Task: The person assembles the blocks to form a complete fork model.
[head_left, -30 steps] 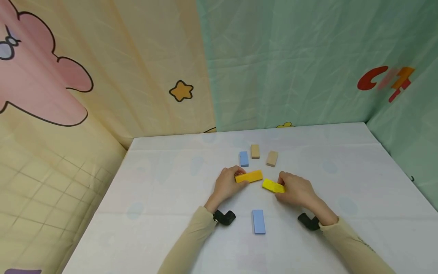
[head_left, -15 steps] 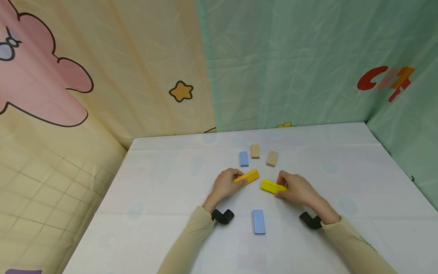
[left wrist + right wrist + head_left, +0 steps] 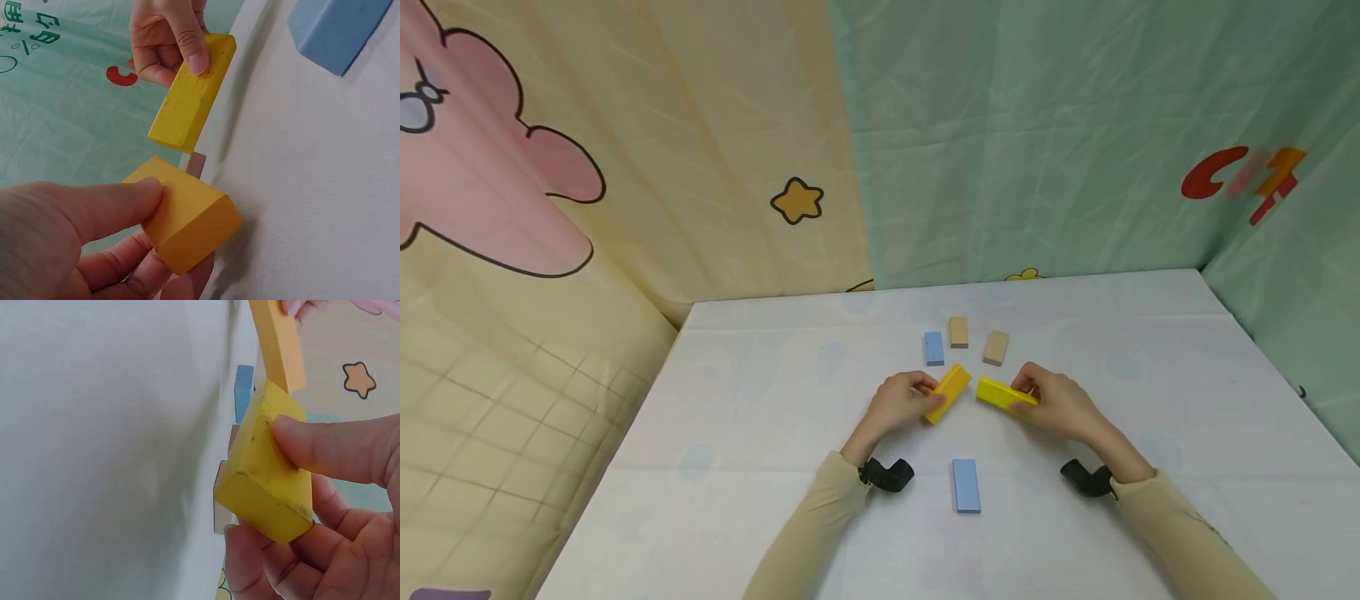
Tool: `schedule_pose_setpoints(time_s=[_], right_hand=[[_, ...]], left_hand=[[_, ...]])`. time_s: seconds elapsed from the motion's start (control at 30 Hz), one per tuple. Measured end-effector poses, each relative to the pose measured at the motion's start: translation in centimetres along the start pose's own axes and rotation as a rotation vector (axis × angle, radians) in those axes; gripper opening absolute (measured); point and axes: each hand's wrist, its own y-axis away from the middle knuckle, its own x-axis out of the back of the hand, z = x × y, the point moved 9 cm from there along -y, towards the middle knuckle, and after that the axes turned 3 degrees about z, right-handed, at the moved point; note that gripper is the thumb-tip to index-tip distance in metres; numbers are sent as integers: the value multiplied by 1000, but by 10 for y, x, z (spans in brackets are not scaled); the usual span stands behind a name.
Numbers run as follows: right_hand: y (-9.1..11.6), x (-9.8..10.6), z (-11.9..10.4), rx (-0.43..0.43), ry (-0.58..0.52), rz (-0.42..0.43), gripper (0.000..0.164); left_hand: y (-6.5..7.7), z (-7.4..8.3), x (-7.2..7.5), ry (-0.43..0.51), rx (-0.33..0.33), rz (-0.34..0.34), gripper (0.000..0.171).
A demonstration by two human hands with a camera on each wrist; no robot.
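My left hand (image 3: 897,406) pinches an orange-yellow block (image 3: 950,392) between thumb and fingers, tilted with its far end toward the right. Opposite it, my right hand (image 3: 1060,405) grips a bright yellow block (image 3: 1000,393) by its right part. In the head view the two blocks' far ends come close together with a small gap between them. The left wrist view shows the orange block (image 3: 187,212) in front and the yellow block (image 3: 195,94) beyond it. From the right wrist, the yellow block (image 3: 269,469) appears held by thumb and fingertips, above the table.
On the white table (image 3: 760,400), a blue block (image 3: 967,486) lies nearer the person, between the forearms. Behind the hands lie a smaller-looking blue block (image 3: 934,348) and two wooden blocks, one at the back (image 3: 958,332) and one on the right (image 3: 996,347). Printed curtains surround the table.
The orange block has turned in the left hand to a steeper slant. My right hand has shifted slightly up and right, with the yellow block. The blocks on the table have stayed put.
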Motion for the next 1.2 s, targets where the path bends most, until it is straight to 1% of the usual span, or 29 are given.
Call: schedule_pose_setpoints(time_s=[0.07, 0.13, 0.27, 0.4, 0.5, 0.63, 0.8, 1.0, 1.1, 1.2], right_hand=[[0, 2, 2, -6, -22, 14, 22], [-1, 3, 3, -15, -33, 26, 22], [-1, 4, 3, -29, -41, 41, 22], [-2, 5, 5, -31, -39, 57, 22], [-2, 4, 6, -33, -39, 64, 22], [-2, 4, 7, -37, -40, 66, 22], [-2, 5, 8, -52, -45, 72, 22], [-2, 5, 8, -61, -36, 73, 22], [-2, 3, 7, -63, -33, 66, 22], [-1, 2, 7, -65, -35, 63, 22]], left_hand=[[0, -1, -4, 49, 12, -25, 22], [0, -2, -9, 117, 31, -48, 22], [-1, -3, -16, 222, 64, -70, 22], [0, -3, -24, 255, 77, -80, 23], [2, -4, -32, 295, 103, -90, 24], [4, -5, -39, 334, 116, -83, 27], [7, -3, -41, 322, 105, -54, 36], [8, 2, -40, 247, 49, -9, 55], [8, 3, -39, 207, 30, 2, 58], [9, 6, -37, 184, 11, -6, 56]])
